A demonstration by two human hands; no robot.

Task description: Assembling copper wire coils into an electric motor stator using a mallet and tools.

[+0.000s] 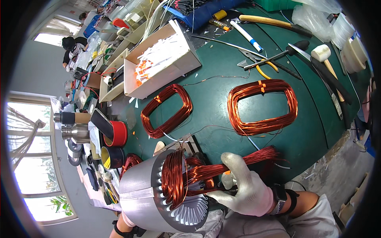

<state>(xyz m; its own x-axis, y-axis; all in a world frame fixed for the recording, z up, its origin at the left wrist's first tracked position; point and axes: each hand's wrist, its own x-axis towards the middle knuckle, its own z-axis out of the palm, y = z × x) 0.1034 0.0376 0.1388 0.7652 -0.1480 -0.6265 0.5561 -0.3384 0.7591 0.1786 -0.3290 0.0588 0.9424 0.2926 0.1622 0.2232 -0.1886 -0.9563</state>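
A grey cylindrical motor stator core [139,186] lies on its side in front of me, white slot liners [192,212] fanning out of its open end. Copper wire coils [172,178] are seated in some slots and bulge from that end. My right hand [246,190], in a white glove, has its fingers curled around a loose copper wire coil [260,156] that stretches out to the right. Of my left hand [127,220] only the cuff and wrist show beside the core; its fingers are hidden behind it.
Two tied copper coils, one oval [147,119] and one larger [291,105], lie on the green table [210,99]. Beyond are a white box [162,75] of paper strips, pliers [264,65], a mallet [320,52] and a marker [246,36]. Tins and a phone [102,123] stand left.
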